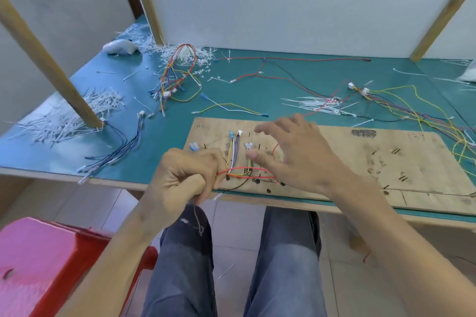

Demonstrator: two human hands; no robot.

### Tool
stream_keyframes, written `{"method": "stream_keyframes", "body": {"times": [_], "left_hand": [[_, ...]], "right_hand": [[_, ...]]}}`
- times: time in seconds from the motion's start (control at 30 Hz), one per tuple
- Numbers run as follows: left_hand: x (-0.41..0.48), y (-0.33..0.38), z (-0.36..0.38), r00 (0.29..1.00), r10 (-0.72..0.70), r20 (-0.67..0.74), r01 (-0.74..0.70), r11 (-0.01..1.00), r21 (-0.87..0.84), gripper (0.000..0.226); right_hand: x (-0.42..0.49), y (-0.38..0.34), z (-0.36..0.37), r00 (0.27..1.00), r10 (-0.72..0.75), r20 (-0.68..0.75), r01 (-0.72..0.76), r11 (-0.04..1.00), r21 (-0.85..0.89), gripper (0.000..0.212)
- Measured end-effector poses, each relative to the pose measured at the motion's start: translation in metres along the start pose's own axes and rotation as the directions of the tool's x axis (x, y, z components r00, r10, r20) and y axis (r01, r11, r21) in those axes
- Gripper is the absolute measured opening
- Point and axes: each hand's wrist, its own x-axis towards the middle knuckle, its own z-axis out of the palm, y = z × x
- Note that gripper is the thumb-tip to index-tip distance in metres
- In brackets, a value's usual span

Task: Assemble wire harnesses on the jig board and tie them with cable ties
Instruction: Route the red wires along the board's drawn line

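Wire harness [240, 171] is laid at the near left corner of the jig board [401, 162]. Its red wire ends are gripped in the curled left hand [180, 177] at the board's left edge. Right hand [296, 152] is held open, fingers spread, over the harness. Cable ties [316, 105] are heaped beyond the board's far edge.

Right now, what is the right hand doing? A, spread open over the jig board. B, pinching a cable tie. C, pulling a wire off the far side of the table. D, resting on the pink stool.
A: the right hand is spread open above the jig board, its fingers fairly straight and holding nothing, while the left hand grips the wires.
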Motion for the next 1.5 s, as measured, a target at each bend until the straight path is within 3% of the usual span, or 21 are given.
{"method": "stream_keyframes", "body": {"times": [0.1, 0.17, 0.27, 0.37, 0.43, 0.53, 0.6, 0.73, 0.83, 1.0, 1.13, 1.23, 1.37, 1.5], "left_hand": [[-0.010, -0.002, -0.002, 0.998, 0.026, -0.050, -0.022, 0.997, 0.072, 0.026], [-0.020, -0.008, -0.005, 0.992, 0.044, -0.116, -0.031, 0.993, 0.112, 0.025], [-0.034, -0.021, -0.012, 0.979, 0.007, -0.206, 0.027, 0.987, 0.160, 0.025], [-0.047, -0.034, -0.015, 0.952, -0.064, -0.299, 0.108, 0.985, 0.133, 0.030], [-0.052, -0.041, -0.015, 0.940, -0.093, -0.327, 0.138, 0.984, 0.116, 0.037], [-0.053, -0.050, -0.019, 0.925, -0.136, -0.356, 0.204, 0.966, 0.161, 0.039], [-0.051, -0.054, -0.022, 0.913, -0.168, -0.372, 0.251, 0.950, 0.187, 0.039], [-0.045, -0.057, -0.023, 0.909, -0.200, -0.365, 0.301, 0.922, 0.244, 0.041], [-0.044, -0.062, -0.020, 0.911, -0.178, -0.371, 0.307, 0.895, 0.324, 0.046], [-0.046, -0.065, -0.017, 0.872, -0.167, -0.461, 0.358, 0.858, 0.367, 0.037], [-0.046, -0.064, -0.014, 0.848, -0.178, -0.499, 0.420, 0.800, 0.428, 0.033], [-0.045, -0.062, -0.011, 0.852, -0.192, -0.487, 0.444, 0.759, 0.476, 0.034], [-0.042, -0.063, -0.005, 0.872, -0.139, -0.469, 0.425, 0.688, 0.588, 0.029], [-0.042, -0.062, -0.003, 0.885, -0.168, -0.435, 0.423, 0.678, 0.601, 0.026]], "right_hand": [[0.013, -0.003, 0.002, 0.980, -0.016, 0.201, 0.029, 0.998, -0.064, 0.091], [0.015, 0.001, 0.004, 0.974, -0.039, 0.222, 0.052, 0.997, -0.052, 0.079], [0.011, 0.008, 0.004, 0.996, -0.042, 0.077, 0.044, 0.999, -0.018, 0.053], [0.005, 0.010, -0.003, 0.987, 0.091, -0.135, -0.073, 0.988, 0.136, 0.052], [-0.001, 0.005, -0.007, 0.940, 0.171, -0.296, -0.099, 0.965, 0.242, 0.052], [-0.017, -0.006, -0.004, 0.825, 0.197, -0.530, -0.070, 0.966, 0.250, 0.037], [-0.028, -0.012, 0.004, 0.778, 0.259, -0.572, -0.082, 0.945, 0.316, 0.034], [-0.042, -0.015, 0.018, 0.861, 0.390, -0.327, -0.213, 0.860, 0.464, 0.047], [-0.043, -0.010, 0.021, 0.892, 0.413, -0.183, -0.261, 0.801, 0.539, 0.026], [-0.040, -0.002, 0.031, 0.921, 0.372, -0.118, -0.292, 0.857, 0.425, 0.008], [-0.040, -0.004, 0.042, 0.935, 0.343, -0.090, -0.285, 0.878, 0.385, 0.026], [-0.039, -0.006, 0.048, 0.924, 0.363, -0.122, -0.289, 0.870, 0.399, 0.026], [-0.040, -0.009, 0.053, 0.891, 0.429, -0.148, -0.308, 0.811, 0.497, 0.020], [-0.045, -0.008, 0.056, 0.831, 0.536, -0.148, -0.300, 0.656, 0.693, 0.017]]}}
